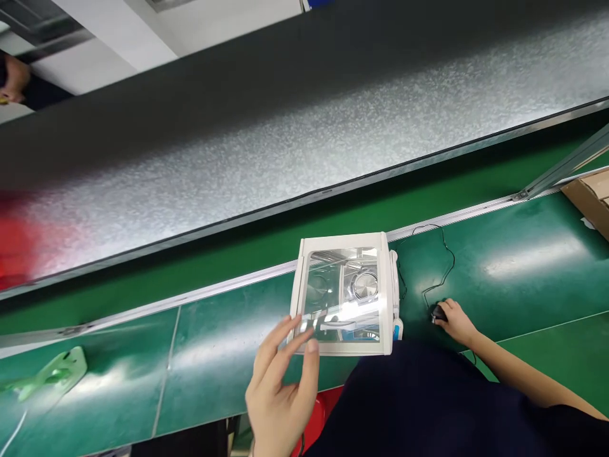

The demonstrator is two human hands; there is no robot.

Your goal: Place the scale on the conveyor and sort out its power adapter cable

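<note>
A white-framed box-like appliance (386, 298) with a clear window stands at the middle of the green bench (228, 336). Through the window a round metallic part and something blue show. My left hand (285, 387) is at the lower left corner of the appliance, fingers apart, fingertips over its edge; whether they touch it is unclear. To the right, my right hand (455, 322) is closed around a small black object (436, 313) on the bench, with a thin black cable (450, 270) running from it.
A metal shelf (285, 152) runs across above the bench. On the far left lies a light green piece (71, 371). A cardboard box (590, 197) sits at the right edge, beside a slanted metal strut (566, 165). A person's arm (16, 76) shows at the upper left.
</note>
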